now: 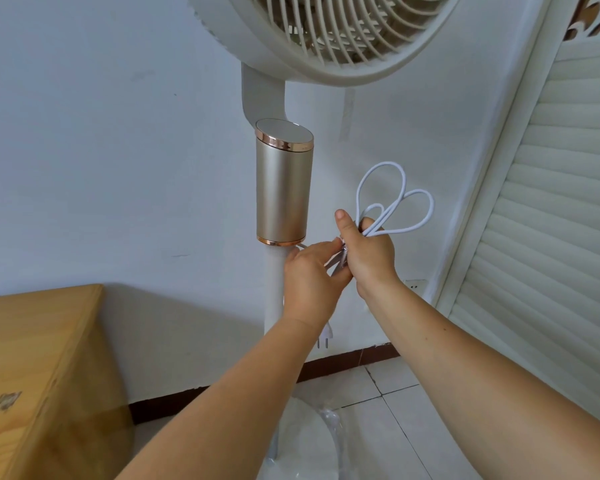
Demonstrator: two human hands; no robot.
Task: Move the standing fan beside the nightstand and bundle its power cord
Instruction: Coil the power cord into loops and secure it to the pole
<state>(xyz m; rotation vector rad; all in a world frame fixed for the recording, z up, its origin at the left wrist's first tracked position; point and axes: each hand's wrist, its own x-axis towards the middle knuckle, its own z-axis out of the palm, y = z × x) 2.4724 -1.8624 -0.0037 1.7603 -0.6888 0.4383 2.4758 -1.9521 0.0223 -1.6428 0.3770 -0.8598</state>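
The white standing fan (284, 188) stands against the wall, with a gold cylinder below its grille and a white pole running down to a round base. My right hand (369, 252) grips the white power cord (395, 209), folded into several loops that stick up above the fist. My left hand (310, 275) is just right of the pole and pinches the cord beside the right hand. The white plug (325, 336) dangles below my left wrist. The wooden nightstand (32, 368) is at the lower left, next to the fan.
A white louvred door (551, 237) leans in at the right. A wall socket (414, 284) sits low on the wall behind my right forearm. The floor (395, 410) is pale tile with a dark skirting board. Clear plastic lies on the fan base (309, 434).
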